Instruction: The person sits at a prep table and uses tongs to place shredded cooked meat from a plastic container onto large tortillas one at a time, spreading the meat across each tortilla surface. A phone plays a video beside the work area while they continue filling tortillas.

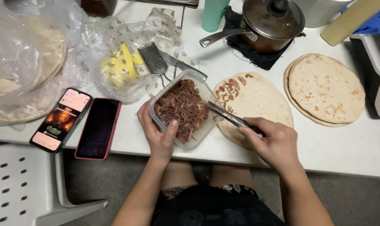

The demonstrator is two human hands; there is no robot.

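My left hand [158, 134] grips the near rim of a clear plastic container [196, 140] filled with shredded brown meat [183, 106], tilting it a little. In my right hand [273, 142] I hold metal tongs [227, 115], whose tips reach into the right side of the container. Just right of the container lies a flat tortilla [257, 100] on the white table [349, 146], with some shredded meat on its far left part.
A stack of tortillas [326, 88] lies to the right. A lidded pot [269, 23] on a dark cloth stands behind. A grater [152, 58] and yellow cheese [121, 67] rest on plastic wrap; bagged tortillas [27, 58] far left. Two phones [79, 123] near the edge. White chair [22, 184] below.
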